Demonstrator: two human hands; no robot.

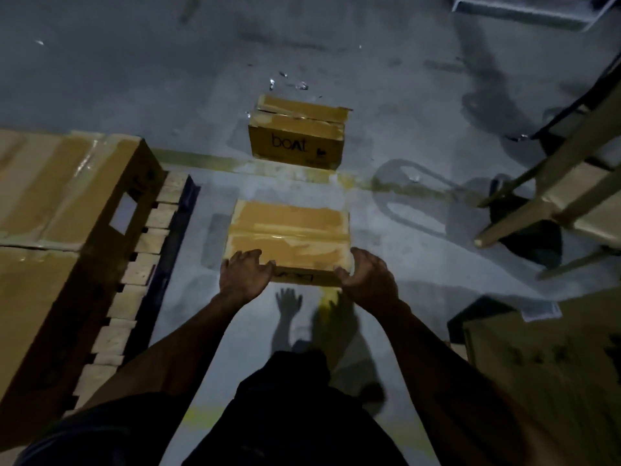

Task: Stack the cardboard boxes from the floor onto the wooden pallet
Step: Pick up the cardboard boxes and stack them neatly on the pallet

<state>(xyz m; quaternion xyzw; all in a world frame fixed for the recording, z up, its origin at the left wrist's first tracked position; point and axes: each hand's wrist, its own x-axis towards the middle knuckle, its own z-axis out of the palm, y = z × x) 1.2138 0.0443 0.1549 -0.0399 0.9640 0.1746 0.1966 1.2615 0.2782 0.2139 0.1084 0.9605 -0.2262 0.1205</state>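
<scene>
so, hands: left hand [243, 275] and right hand [364, 277] clasp the two near corners of a taped cardboard box [289, 238], fingers curled over its top edge.
held box: between the hands, above the grey floor [134, 62]; whether it is lifted clear, can't tell.
second box: printed "boat" [297, 136], on the floor beyond the hands, well apart.
pallet: wooden pallet [148, 260] left of the left hand, carrying big cartons [57, 213].
right side: another carton [551, 375] near the right forearm.

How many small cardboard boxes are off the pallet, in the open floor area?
2. One small box is gripped by the left hand and right hand; the "boat" box sits farther away. Others may lie outside the view.
</scene>
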